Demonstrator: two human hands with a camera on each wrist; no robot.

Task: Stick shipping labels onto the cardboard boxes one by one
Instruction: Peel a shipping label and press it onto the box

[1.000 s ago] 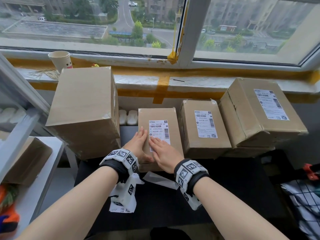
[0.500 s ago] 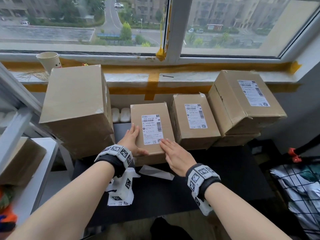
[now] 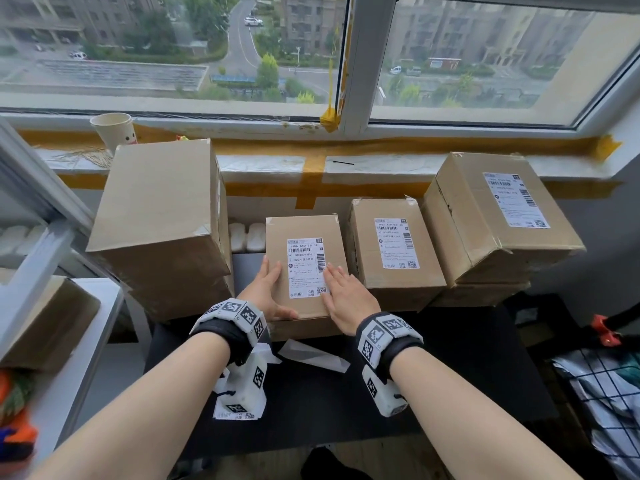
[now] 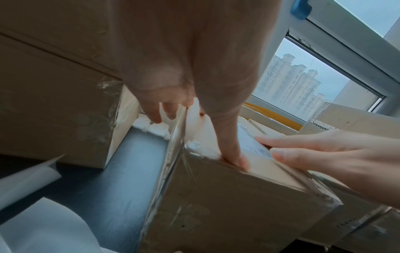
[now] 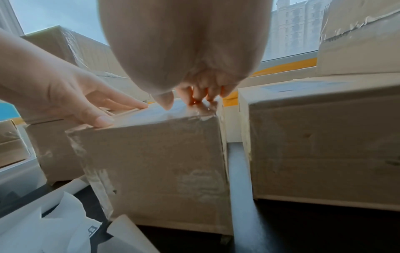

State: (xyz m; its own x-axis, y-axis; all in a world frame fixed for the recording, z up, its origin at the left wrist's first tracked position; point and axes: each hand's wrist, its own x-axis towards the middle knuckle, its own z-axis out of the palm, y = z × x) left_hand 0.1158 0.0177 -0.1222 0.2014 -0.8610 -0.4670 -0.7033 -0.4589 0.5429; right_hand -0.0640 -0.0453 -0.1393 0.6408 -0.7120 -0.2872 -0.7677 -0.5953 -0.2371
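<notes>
From the head view, a small box sat on the dark table between a big box and a labelled one. Its label lay flat on top. The left hand and right hand rested on it with straight fingers.

The left wrist view showed the thumb pressing the top near the front edge.

The right wrist view showed fingertips touching the top.
</notes>
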